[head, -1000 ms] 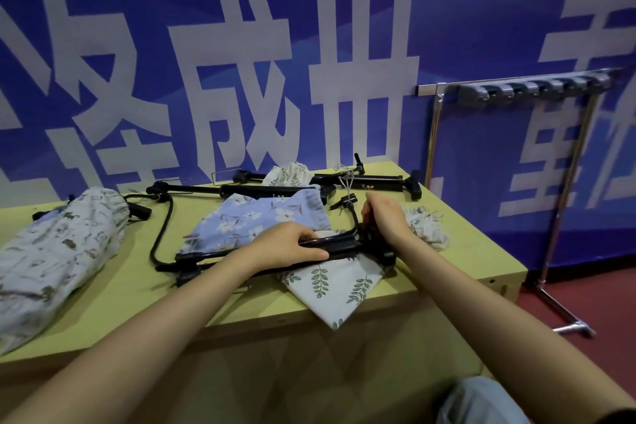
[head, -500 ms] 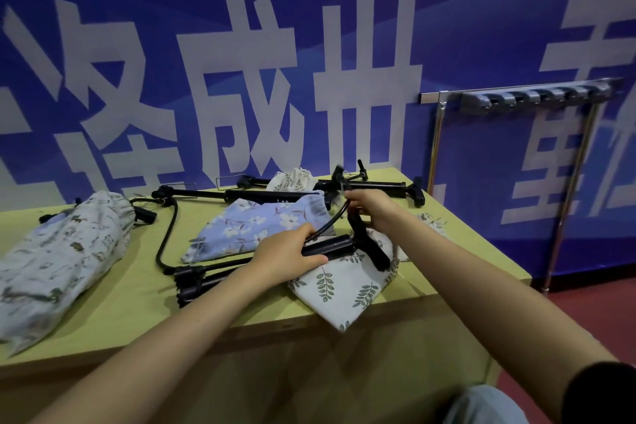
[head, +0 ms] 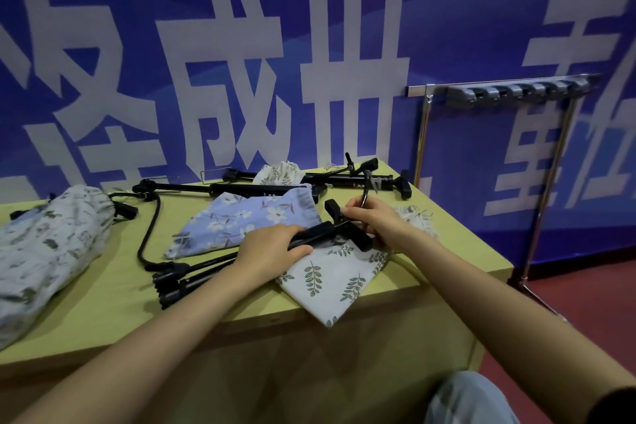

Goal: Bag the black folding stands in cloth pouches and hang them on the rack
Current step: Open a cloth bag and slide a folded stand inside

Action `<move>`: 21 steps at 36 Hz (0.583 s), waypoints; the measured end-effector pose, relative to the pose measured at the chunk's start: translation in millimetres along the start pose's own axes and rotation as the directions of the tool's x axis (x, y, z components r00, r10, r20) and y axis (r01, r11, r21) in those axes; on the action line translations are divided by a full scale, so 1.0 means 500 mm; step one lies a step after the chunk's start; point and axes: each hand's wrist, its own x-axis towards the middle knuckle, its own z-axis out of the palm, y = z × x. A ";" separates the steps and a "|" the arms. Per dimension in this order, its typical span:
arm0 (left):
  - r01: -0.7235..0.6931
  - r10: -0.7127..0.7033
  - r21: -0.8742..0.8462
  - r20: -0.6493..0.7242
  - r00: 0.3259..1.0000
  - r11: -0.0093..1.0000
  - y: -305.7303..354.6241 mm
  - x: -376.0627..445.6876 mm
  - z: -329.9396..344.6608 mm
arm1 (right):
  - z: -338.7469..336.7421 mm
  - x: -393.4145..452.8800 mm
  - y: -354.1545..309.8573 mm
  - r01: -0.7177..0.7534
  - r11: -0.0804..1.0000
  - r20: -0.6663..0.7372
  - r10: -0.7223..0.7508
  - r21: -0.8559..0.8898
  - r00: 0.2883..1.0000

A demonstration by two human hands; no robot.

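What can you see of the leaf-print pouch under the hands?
The leaf-print pouch is white cloth with green leaf sprigs. It looks empty and lies flat on the table near its front edge, one corner hanging over. A black stand lies across its far part; the left hand grips that stand over the pouch and the right hand holds the stand's curved neck. Its opening is hidden.

Matt black stand [head: 320,236], cloth pouch [head: 330,280]

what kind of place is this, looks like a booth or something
Probably an exhibition hall or staged demo area, not a home: a big blue printed banner with large white characters covers the wall, a light green work table stands before it, and a metal hook rack stands on red flooring.
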 end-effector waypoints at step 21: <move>-0.007 0.023 0.097 -0.158 0.987 0.995 0.008 -0.024 0.028 | 0.004 -0.016 0.031 -0.013 1.000 0.010 0.013 -0.016 1.000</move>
